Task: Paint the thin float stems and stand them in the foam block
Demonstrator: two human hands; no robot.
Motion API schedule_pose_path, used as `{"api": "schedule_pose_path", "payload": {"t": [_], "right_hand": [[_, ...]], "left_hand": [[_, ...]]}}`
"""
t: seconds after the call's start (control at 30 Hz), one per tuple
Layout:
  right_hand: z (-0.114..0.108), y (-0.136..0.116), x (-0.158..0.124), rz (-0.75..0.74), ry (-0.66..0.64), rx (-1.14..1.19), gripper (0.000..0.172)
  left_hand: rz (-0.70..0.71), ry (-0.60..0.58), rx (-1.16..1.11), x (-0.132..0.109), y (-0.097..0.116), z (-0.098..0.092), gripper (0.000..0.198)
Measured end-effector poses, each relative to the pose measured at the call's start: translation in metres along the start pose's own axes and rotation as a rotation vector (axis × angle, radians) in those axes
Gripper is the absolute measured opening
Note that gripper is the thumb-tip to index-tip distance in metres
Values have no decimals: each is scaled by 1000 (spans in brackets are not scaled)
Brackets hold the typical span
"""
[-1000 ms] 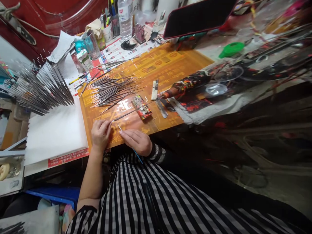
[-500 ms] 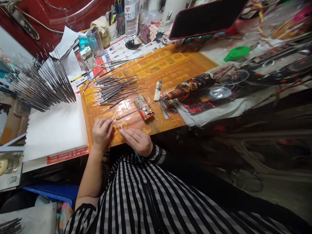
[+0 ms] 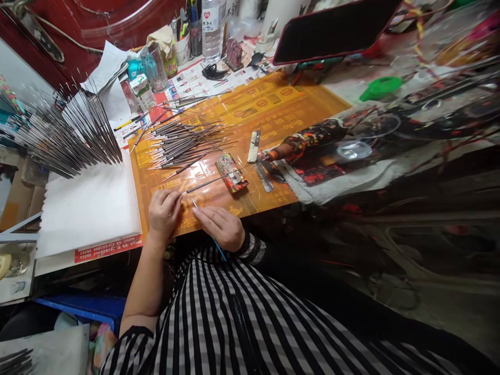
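Rod [image 3: 203, 184]: slim, dark-grey, end pinched in fingers of left hand [image 3: 164, 213], crossing paint-smeared rectangular block [image 3: 232, 173].
Tool [image 3: 218, 247]: slender, blue, pale-tipped, clamped between fingers of right hand [image 3: 224, 228], tip near rod.
Bench [image 3: 253, 203]: orange-sheeted, beneath rod; similar rods [image 3: 183, 145] piled beyond.

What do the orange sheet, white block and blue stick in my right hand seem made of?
Orange sheet: glossy, likely plastic film, from its glare. White block: probably matte foam; dark sticks seem pushed into it. Blue stick: evenly coloured plastic or painted wood; too thin to tell.

The stick [image 3: 217, 247] is blue, the rod [image 3: 203, 185] grey, the mat [image 3: 312, 98] orange, the garment [image 3: 207, 312] striped.
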State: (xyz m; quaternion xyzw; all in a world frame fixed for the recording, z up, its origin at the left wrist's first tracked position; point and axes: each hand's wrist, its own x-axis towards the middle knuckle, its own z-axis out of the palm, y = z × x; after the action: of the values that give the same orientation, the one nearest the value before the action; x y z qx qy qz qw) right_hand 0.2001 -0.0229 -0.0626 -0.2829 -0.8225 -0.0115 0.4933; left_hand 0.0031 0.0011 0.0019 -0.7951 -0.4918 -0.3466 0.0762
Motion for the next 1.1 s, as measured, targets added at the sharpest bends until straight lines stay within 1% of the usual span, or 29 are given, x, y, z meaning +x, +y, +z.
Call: {"api": "schedule_pose_path", "payload": {"t": [0.2,0.47,0.6,0.8,1.0,1.1], "right_hand": [[2,1,-4,3,-14,-2,51],[-1,0,0,-33,-8,-13,55],[-1,0,1,-17,-12,-11,52],[0,0,-1,-8,-21,6,49],[0,0,-2,-3,-20,18,53],[0,-1,-1,10,-12,45,52]], "left_hand": [[-4,-5,2,0,0,0,13],[6,0,4,0,1,-1,13],[-15,-15,14,-1,1,-1,15],[4,-1,11,0,1,0,13],[-7,-13,14,-1,1,0,13],[-6,-10,13,-1,1,0,13]]}}
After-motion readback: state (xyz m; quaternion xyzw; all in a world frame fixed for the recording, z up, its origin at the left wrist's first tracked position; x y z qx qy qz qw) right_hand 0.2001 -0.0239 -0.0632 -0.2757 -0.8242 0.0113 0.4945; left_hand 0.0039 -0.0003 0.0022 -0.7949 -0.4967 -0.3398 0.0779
